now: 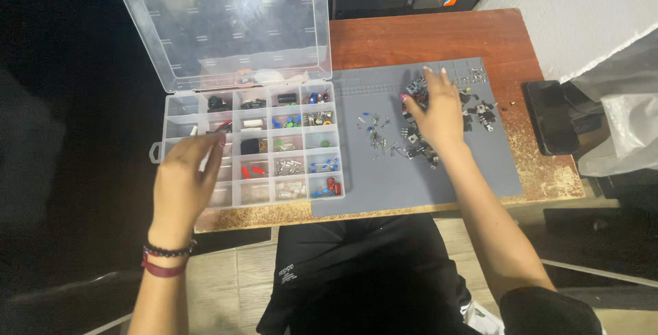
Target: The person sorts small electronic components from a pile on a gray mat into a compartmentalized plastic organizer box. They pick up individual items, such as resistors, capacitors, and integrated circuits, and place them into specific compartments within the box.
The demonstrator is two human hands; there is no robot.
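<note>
Right hand (434, 110) open, fingers spread on small loose electronic parts (418, 139); left hand (184, 181) open over clear plastic compartment organiser (173, 109). Risk: parts scatter off grey mat (425, 177).

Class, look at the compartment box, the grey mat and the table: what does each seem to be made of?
Compartment box: clear, glossy plastic, since its contents and lid ribs show through. Grey mat: probably silicone or rubber, matte with moulded grooves. Table: reddish wood or veneer, worn pale along the front edge.
</note>
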